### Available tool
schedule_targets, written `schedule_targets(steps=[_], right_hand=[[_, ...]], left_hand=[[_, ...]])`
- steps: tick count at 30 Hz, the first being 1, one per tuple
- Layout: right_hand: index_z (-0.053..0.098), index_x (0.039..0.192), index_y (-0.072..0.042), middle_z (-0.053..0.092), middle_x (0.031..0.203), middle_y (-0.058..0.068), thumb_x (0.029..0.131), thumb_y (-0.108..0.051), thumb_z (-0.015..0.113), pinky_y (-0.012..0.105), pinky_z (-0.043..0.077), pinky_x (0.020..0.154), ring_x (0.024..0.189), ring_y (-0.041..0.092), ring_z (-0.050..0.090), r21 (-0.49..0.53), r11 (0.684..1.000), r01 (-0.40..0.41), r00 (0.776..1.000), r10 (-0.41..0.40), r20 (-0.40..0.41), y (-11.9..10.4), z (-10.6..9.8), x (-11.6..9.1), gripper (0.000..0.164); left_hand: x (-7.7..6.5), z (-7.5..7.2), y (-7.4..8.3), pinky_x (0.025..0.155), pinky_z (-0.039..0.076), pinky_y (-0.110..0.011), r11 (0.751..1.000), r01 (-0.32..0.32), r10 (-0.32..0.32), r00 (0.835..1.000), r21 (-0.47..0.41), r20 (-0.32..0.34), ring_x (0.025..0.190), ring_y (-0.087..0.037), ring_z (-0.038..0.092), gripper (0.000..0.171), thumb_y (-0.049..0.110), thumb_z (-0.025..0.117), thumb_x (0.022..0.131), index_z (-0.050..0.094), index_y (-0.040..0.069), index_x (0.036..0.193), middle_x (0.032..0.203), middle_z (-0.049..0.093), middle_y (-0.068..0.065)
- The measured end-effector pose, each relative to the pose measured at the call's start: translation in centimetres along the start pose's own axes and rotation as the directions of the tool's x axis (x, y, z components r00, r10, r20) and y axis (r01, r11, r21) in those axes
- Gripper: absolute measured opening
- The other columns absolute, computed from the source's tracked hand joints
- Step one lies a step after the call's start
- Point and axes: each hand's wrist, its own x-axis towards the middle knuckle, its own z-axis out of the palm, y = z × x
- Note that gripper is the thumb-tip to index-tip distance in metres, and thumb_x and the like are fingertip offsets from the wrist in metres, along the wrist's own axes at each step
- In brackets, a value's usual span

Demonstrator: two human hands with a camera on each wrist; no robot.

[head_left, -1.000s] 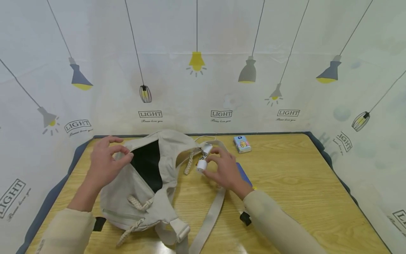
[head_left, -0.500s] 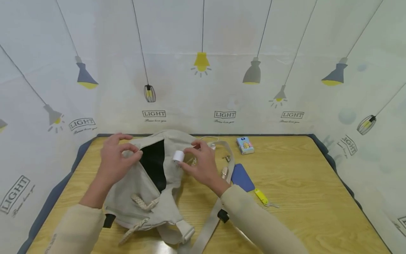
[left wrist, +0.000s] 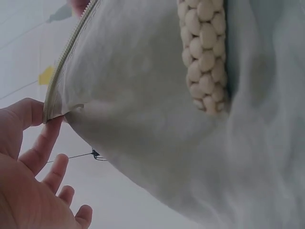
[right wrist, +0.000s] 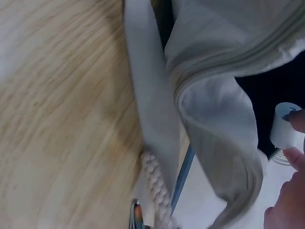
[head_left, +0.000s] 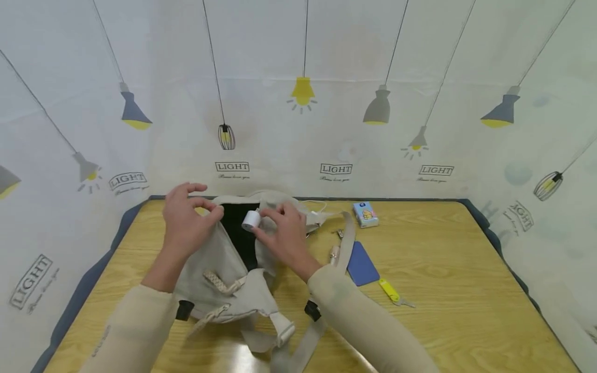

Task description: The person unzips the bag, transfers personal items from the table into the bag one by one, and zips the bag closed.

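A cream backpack (head_left: 210, 267) lies on the table with its zipped mouth spread and its dark inside (head_left: 238, 233) showing. My left hand (head_left: 188, 223) pinches the left edge of that opening between thumb and forefinger; the left wrist view shows the zipper edge (left wrist: 62, 67) drawn up by the fingers. Between the thumb and fingers of my right hand (head_left: 286, 238) is a small white cylinder (head_left: 251, 221), held over the dark opening. In the right wrist view the cylinder (right wrist: 283, 133) has a greyish spot on its end and overlaps the black lining.
Right of the backpack lie a blue flat card-like piece (head_left: 363, 264), a key with a yellow tag (head_left: 389, 291) and a small light-blue packet (head_left: 366, 214). A strap (head_left: 347, 238) loops beside a pinkish tube (head_left: 334, 254). Braided zipper pulls (head_left: 216, 282) hang on the backpack's front.
My right hand has carried the white cylinder leftward, from the backpack's right side to over its opening. My left hand keeps its pinch on the edge. The view has shifted slightly.
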Motion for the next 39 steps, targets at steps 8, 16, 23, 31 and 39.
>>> schedule_targets(steps=[8, 16, 23, 31, 39], right_hand=[[0.071, 0.113, -0.027, 0.057, 0.095, -0.002, 0.083, -0.052, 0.070, 0.039, 0.035, 0.086, 0.089, 0.015, 0.052, -0.217, 0.975, -0.048, 0.998, 0.057, 0.036, -0.2, 1.5, 0.9, 0.039], [0.070, 0.112, -0.028, 0.055, 0.099, -0.003, 0.085, -0.054, 0.067, 0.040, 0.034, 0.092, 0.100, 0.017, 0.051, -0.385, 0.921, -0.062, 0.991, 0.103, 0.086, 0.2, 3.8, 1.3, 0.038], [0.072, 0.102, -0.032, 0.055, 0.102, -0.005, 0.086, -0.059, 0.062, 0.040, 0.034, 0.088, 0.101, 0.017, 0.050, -0.512, 0.859, 0.004, 0.990, 0.069, 0.124, 0.1, 4.6, 1.7, 0.033], [0.071, 0.112, -0.035, 0.056, 0.106, -0.006, 0.084, -0.056, 0.067, 0.040, 0.035, 0.090, 0.106, 0.017, 0.050, -0.459, 0.887, 0.048, 0.993, 0.009, 0.121, 0.5, 4.1, 1.3, 0.035], [0.071, 0.113, -0.033, 0.057, 0.103, -0.005, 0.083, -0.054, 0.070, 0.040, 0.036, 0.095, 0.106, 0.017, 0.053, -0.369, 0.924, 0.103, 0.992, -0.070, 0.103, 0.9, 2.5, 0.7, 0.037]], left_hand=[[0.3, 0.8, 0.5, 0.110, 0.024, -0.060, 0.999, 0.035, -0.035, 0.999, -0.012, 0.032, 0.134, -0.038, 0.037, 0.018, 0.013, 0.064, 0.079, 0.072, -0.001, 0.070, 0.125, 0.059, -0.015], [0.0, 1.0, -0.2, 0.109, 0.022, -0.061, 0.999, 0.036, -0.036, 0.999, -0.009, 0.034, 0.132, -0.040, 0.038, 0.018, 0.014, 0.065, 0.079, 0.071, 0.001, 0.068, 0.124, 0.059, -0.015], [0.0, 1.0, -0.7, 0.108, 0.024, -0.061, 1.000, 0.021, -0.021, 0.999, 0.003, 0.024, 0.130, -0.040, 0.040, 0.017, 0.014, 0.065, 0.079, 0.072, 0.002, 0.068, 0.123, 0.060, -0.015], [0.1, 1.1, -0.8, 0.108, 0.024, -0.061, 0.999, 0.036, -0.037, 0.998, 0.012, 0.042, 0.130, -0.040, 0.040, 0.019, 0.015, 0.065, 0.081, 0.073, 0.001, 0.072, 0.124, 0.060, -0.016], [0.2, 1.2, -1.5, 0.109, 0.024, -0.058, 0.998, 0.056, -0.057, 0.998, 0.009, 0.038, 0.129, -0.040, 0.041, 0.019, 0.015, 0.064, 0.081, 0.073, 0.000, 0.073, 0.124, 0.060, -0.016]])
